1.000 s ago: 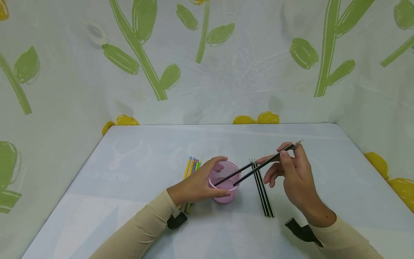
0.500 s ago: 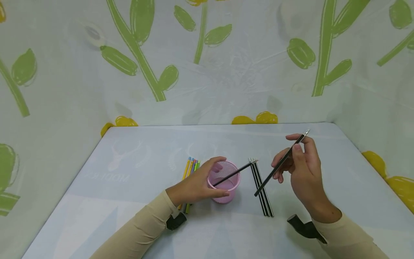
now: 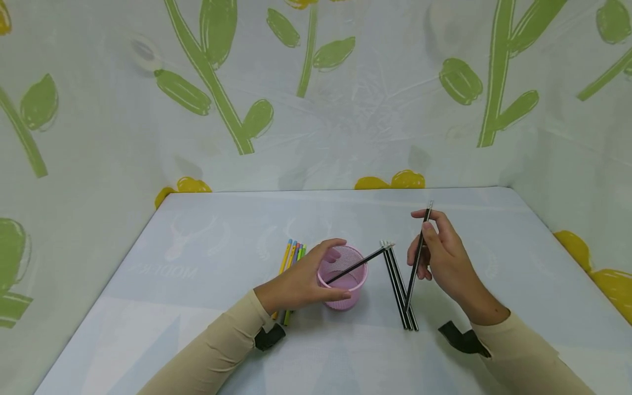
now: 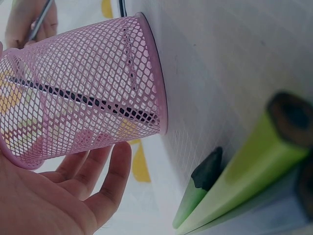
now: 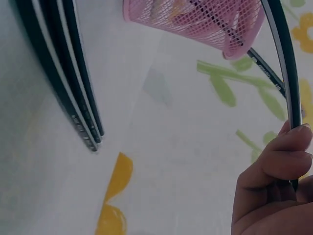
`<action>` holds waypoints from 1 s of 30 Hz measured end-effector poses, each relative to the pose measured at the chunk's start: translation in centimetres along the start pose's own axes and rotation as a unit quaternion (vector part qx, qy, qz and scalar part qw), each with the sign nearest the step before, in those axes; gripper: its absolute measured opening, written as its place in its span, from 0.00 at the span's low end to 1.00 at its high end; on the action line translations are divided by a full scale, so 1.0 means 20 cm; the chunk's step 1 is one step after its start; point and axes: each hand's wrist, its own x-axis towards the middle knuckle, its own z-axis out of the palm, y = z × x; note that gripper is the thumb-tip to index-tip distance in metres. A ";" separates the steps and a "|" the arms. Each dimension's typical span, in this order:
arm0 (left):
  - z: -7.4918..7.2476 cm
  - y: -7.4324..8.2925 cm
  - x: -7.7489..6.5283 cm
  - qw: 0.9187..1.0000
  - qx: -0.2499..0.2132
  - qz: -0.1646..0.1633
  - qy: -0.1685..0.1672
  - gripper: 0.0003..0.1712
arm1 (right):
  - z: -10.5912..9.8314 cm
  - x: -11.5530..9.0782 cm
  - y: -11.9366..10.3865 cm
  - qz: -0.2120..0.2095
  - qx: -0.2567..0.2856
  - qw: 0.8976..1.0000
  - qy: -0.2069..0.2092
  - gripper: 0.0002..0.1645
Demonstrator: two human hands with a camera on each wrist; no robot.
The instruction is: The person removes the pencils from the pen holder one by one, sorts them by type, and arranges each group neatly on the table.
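My left hand (image 3: 307,281) holds a pink mesh pen cup (image 3: 344,304) upright on the table, thumb in front and fingers round the far side. Inside the cup leans one black pencil (image 3: 356,266), its silvery end sticking out over the rim to the right. With my right hand (image 3: 446,266) I pinch another black pencil (image 3: 417,260) near its upper end. It stands steeply, its lower end over several black pencils (image 3: 398,291) lying right of the cup. The right wrist view shows the held pencil (image 5: 288,63) between thumb and fingers.
Several coloured pencils (image 3: 285,257) lie left of the cup, partly hidden by my left hand and forearm. A pale patterned cloth covers the table (image 3: 207,307). Leaf-printed fabric walls (image 3: 385,126) rise behind and at both sides.
My right hand has drawn the held pencil away from over the cup to the right, then swung it more upright above the lying black pencils. My left hand and the cup stay put.
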 end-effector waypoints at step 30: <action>0.00 0.00 0.00 1.000 -0.004 -0.001 0.002 0.54 | -0.02 0.08 0.27 0.229 -0.109 0.952 -0.173 0.31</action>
